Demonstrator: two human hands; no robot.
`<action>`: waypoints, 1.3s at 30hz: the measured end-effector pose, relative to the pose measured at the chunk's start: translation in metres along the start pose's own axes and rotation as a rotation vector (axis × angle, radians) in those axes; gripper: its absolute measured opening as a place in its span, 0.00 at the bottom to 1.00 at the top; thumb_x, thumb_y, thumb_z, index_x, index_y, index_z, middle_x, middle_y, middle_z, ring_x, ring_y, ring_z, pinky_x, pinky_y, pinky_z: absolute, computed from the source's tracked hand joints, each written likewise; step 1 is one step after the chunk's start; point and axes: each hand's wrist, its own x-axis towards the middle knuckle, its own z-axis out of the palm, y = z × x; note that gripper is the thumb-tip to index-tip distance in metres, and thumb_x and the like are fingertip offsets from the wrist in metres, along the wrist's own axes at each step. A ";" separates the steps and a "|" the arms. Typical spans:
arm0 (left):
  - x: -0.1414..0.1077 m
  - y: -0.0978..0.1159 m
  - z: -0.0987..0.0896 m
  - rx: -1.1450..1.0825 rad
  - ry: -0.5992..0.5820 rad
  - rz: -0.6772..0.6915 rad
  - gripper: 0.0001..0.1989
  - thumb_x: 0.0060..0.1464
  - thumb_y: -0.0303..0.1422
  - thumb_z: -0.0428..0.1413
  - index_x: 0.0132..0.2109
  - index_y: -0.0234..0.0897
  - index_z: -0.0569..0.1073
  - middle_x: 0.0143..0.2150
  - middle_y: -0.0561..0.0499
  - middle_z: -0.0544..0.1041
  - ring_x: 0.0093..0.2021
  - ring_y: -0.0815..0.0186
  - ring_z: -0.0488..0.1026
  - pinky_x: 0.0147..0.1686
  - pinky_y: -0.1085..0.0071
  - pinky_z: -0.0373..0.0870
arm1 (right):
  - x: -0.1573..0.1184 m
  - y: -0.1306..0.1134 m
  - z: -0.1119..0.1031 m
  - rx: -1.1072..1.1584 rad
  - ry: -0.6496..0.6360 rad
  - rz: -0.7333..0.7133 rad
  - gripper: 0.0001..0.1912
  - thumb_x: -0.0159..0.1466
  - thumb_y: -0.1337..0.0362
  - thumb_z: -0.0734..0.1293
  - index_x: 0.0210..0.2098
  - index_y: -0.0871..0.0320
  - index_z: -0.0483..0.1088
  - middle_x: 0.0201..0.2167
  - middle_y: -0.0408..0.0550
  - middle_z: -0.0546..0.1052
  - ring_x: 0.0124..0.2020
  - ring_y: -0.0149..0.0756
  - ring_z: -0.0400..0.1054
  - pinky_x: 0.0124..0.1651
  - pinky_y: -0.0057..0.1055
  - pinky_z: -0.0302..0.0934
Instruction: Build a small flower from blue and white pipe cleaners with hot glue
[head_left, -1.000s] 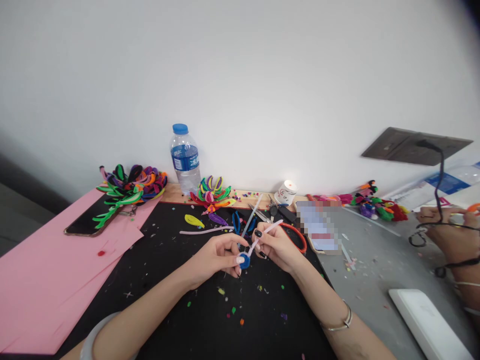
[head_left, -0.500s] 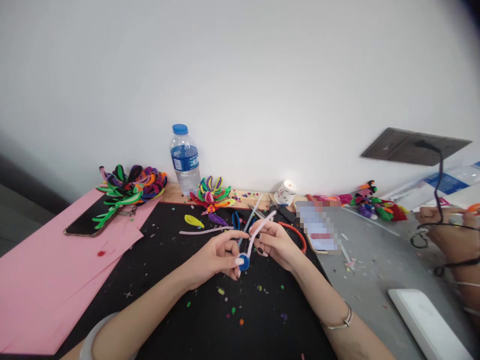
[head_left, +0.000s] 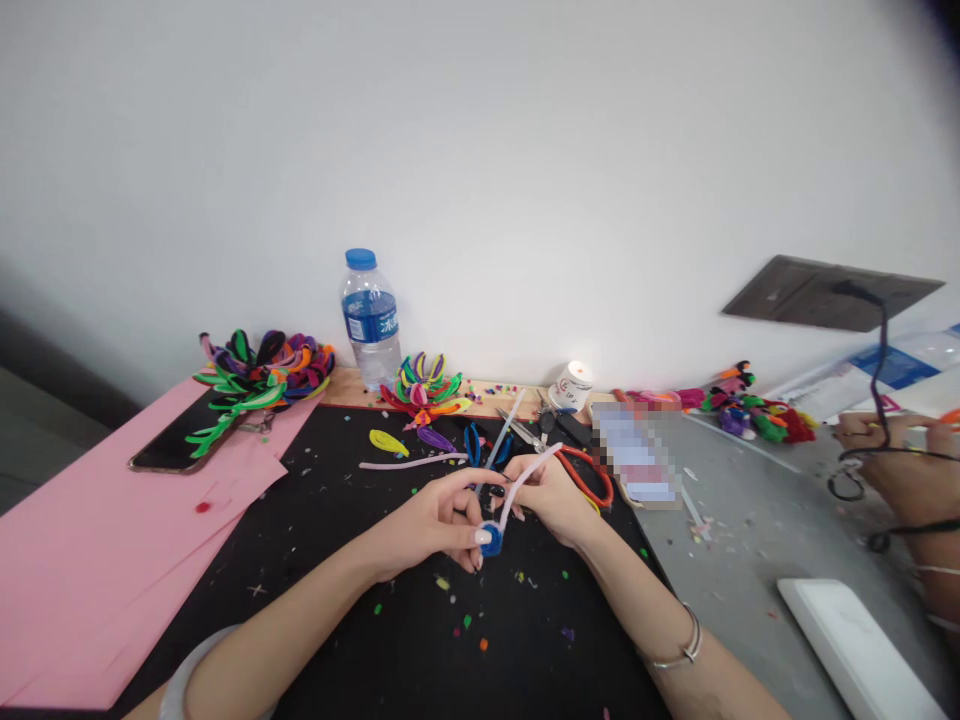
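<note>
My left hand pinches a small round blue coil, which looks like wound pipe cleaner, between thumb and fingers. A pale pink pipe cleaner edges the coil and its free end sticks up to the right. My right hand is closed on this pale pipe cleaner just above the coil; its fingertips are partly hidden. Behind my hands lie blue loops, a purple loop, a yellow loop and another pale pipe cleaner.
Scissors, an orange-red loop and a phone lie behind my right hand. A water bottle, pipe-cleaner flowers and a paper cup stand by the wall. Another person's hand is at right.
My right hand has moved slightly down and right, and the pale pipe cleaner's free end leans further right. The blue coil has shifted slightly down and right with my left fingertips.
</note>
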 end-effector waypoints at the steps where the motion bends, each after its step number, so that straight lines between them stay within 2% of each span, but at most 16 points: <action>1: 0.000 0.000 0.000 -0.002 -0.001 -0.001 0.27 0.45 0.28 0.59 0.54 0.43 0.62 0.27 0.57 0.69 0.24 0.70 0.72 0.26 0.74 0.70 | 0.000 0.000 0.000 0.010 0.002 0.003 0.06 0.48 0.69 0.70 0.21 0.61 0.67 0.17 0.41 0.74 0.15 0.23 0.59 0.19 0.21 0.53; 8: 0.000 -0.001 0.001 -0.008 -0.006 0.004 0.26 0.46 0.27 0.59 0.53 0.43 0.63 0.27 0.56 0.69 0.24 0.71 0.72 0.26 0.74 0.70 | -0.001 -0.002 0.001 0.048 -0.002 -0.002 0.07 0.46 0.69 0.71 0.20 0.61 0.67 0.17 0.41 0.73 0.16 0.25 0.62 0.19 0.22 0.54; 20: 0.000 -0.001 0.001 -0.029 -0.007 0.003 0.26 0.46 0.27 0.59 0.53 0.42 0.64 0.27 0.56 0.68 0.24 0.71 0.72 0.25 0.75 0.69 | -0.001 -0.003 -0.003 0.055 -0.046 -0.006 0.08 0.46 0.70 0.72 0.19 0.60 0.67 0.16 0.38 0.70 0.16 0.25 0.61 0.20 0.23 0.54; 27: -0.001 0.001 0.000 -0.097 0.033 0.045 0.27 0.45 0.27 0.60 0.53 0.43 0.63 0.28 0.57 0.67 0.24 0.71 0.72 0.25 0.74 0.70 | 0.001 0.000 -0.006 -0.002 -0.094 -0.038 0.05 0.50 0.67 0.70 0.23 0.62 0.71 0.21 0.43 0.73 0.19 0.25 0.62 0.22 0.23 0.56; 33: 0.000 0.001 0.000 -0.091 0.051 0.064 0.27 0.45 0.27 0.60 0.53 0.43 0.63 0.28 0.57 0.67 0.24 0.71 0.72 0.25 0.74 0.70 | 0.000 -0.002 -0.005 0.086 -0.145 0.014 0.07 0.52 0.64 0.70 0.25 0.61 0.68 0.18 0.39 0.70 0.15 0.22 0.58 0.17 0.19 0.53; 39: 0.000 -0.001 0.000 -0.048 0.008 0.063 0.27 0.46 0.27 0.59 0.53 0.43 0.61 0.28 0.57 0.68 0.24 0.70 0.73 0.25 0.73 0.70 | 0.002 0.000 -0.002 0.191 -0.109 0.070 0.10 0.56 0.65 0.66 0.21 0.61 0.65 0.17 0.41 0.70 0.14 0.22 0.58 0.14 0.18 0.50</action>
